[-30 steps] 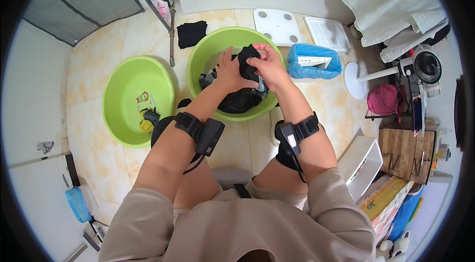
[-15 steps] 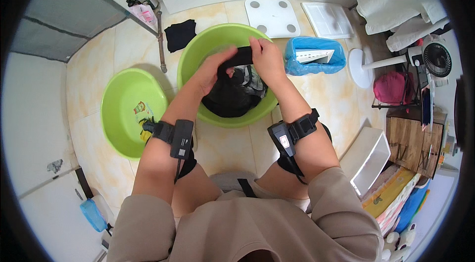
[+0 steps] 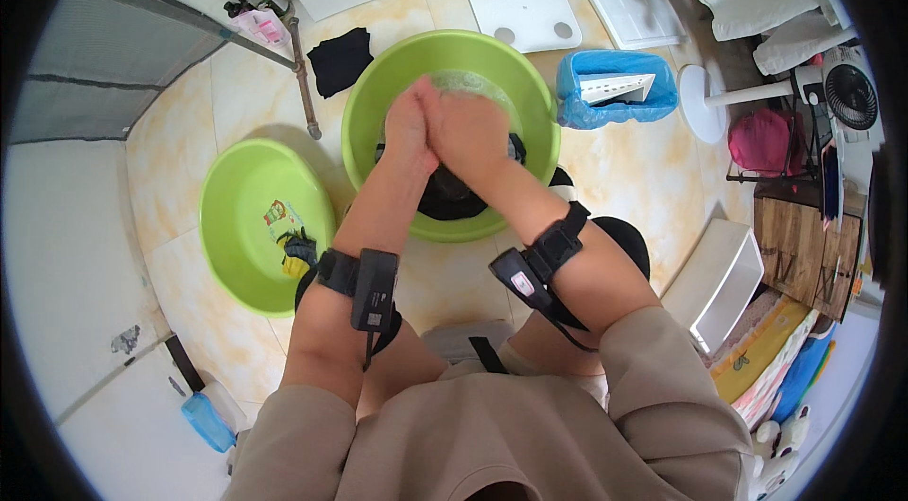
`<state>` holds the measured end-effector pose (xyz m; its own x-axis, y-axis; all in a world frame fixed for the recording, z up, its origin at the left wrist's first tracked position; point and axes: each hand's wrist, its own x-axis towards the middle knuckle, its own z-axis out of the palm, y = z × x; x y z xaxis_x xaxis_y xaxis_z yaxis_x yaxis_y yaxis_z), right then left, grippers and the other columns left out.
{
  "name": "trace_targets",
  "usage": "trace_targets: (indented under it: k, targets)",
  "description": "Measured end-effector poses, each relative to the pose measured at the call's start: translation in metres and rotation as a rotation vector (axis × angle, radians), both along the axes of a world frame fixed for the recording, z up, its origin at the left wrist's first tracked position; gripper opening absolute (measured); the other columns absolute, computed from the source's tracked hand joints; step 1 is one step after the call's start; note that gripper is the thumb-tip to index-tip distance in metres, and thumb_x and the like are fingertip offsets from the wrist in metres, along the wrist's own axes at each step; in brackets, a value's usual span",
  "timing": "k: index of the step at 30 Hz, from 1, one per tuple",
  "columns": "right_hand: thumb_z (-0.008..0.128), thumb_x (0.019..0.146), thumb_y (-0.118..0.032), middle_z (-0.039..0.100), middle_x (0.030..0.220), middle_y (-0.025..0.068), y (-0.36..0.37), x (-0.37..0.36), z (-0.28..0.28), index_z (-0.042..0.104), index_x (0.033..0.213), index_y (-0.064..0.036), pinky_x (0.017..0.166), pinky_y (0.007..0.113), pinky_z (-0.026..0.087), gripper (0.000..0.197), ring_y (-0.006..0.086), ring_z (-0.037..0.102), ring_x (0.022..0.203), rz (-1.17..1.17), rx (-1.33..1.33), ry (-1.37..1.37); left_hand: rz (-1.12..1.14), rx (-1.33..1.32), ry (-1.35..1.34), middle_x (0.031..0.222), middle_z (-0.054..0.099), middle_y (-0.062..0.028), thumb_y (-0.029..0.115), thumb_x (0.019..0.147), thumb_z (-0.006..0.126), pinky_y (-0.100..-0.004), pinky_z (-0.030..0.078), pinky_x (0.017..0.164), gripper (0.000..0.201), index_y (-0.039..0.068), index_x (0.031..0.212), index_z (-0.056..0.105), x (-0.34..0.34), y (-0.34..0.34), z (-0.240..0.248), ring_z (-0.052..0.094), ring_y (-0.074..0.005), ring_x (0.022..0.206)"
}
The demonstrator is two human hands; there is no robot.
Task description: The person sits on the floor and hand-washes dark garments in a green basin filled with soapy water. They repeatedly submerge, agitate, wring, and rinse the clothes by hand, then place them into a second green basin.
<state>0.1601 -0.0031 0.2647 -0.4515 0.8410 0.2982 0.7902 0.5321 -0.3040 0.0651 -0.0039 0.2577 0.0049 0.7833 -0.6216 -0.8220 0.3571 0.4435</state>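
Over the large green tub [image 3: 546, 137], my left hand [image 3: 409, 130] and my right hand [image 3: 470, 134] are pressed together, both closed. The black cloth gripped between them a moment ago is now hidden by the fingers and backs of the hands. Below the wrists lies dark wet laundry [image 3: 452, 200], with a bit of grey-and-black fabric showing beside the right wrist. Foamy water [image 3: 468, 83] shows at the tub's far side, beyond the fingers.
At left stands a second green tub [image 3: 232, 217] with a yellow-and-dark cloth [image 3: 297, 255] in it. A folded black cloth [image 3: 340, 61] lies on the tiles. Beyond are a white scale [image 3: 523, 11], a blue-lined bin [image 3: 617, 113] and a white fan [image 3: 848, 96].
My hands were apart, with a black cloth strip stretched between them. Now they have come together over the tub, covering the strip. The whole view has shifted slightly.
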Motion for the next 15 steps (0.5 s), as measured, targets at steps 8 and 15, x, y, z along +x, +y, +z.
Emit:
trace_targets:
  k: [8, 15]
  targets:
    - [0.048, 0.090, -0.024, 0.063, 0.069, 0.0167, -0.007, -0.011, 0.019, 0.062, 0.067, -0.0048, 0.059, 0.047, 0.050, 0.033, 0.0366, 0.062, 0.062, -0.230, -0.322, 0.443, -0.040, 0.014, 0.076, 0.070, 0.060, -0.0023, 0.024, 0.092, 0.058, -0.0324, 0.048, 0.064, 0.015, 0.011, 0.086, 0.060, -0.002, -0.005, 0.013, 0.058, -0.0166, 0.074]
    - [0.052, 0.087, -0.023, 0.057, 0.058, 0.0149, -0.024, -0.015, 0.014, 0.057, 0.058, -0.0043, 0.049, 0.043, 0.048, 0.035, 0.0332, 0.060, 0.054, -0.026, 0.078, 0.430, -0.120, -0.101, -0.048, 0.063, 0.052, -0.0021, 0.024, 0.090, 0.060, -0.0305, 0.043, 0.052, 0.021, 0.011, 0.073, 0.054, -0.015, -0.004, 0.009, 0.053, -0.0165, 0.060]
